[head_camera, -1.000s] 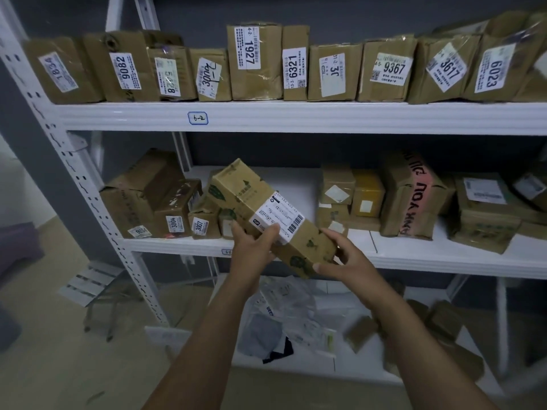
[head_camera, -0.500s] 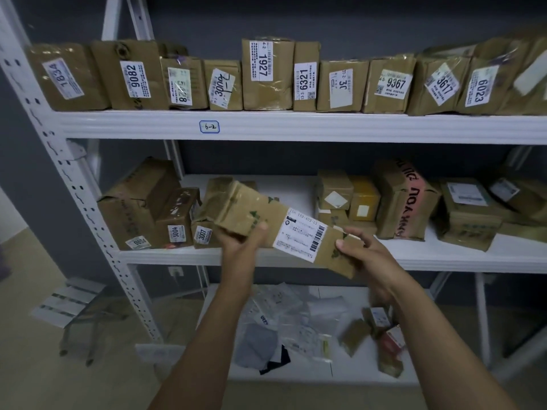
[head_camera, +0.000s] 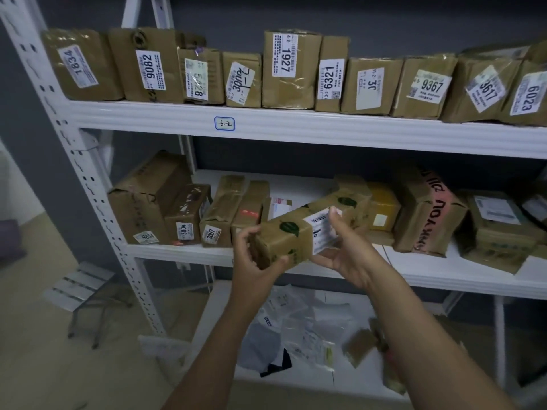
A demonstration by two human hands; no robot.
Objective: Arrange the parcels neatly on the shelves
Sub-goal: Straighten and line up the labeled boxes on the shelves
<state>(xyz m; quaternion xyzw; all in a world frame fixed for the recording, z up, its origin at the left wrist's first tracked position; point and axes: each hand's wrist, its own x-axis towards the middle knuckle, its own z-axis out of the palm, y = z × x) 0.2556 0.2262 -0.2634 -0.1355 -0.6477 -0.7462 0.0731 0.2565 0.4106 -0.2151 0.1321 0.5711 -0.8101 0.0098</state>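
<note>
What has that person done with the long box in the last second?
They turned it. The long box sloped down to the right a second ago; now its left end is low and near, its right end up toward the middle shelf. The left hand shifted to cup the near end, and the right hand now supports it under the label. Both kept hold. The shelved parcels have not moved.

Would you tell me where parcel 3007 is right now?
Parcel 3007 stands on the middle shelf, left of centre, between parcel 3004 and an unnumbered brown parcel.
</note>
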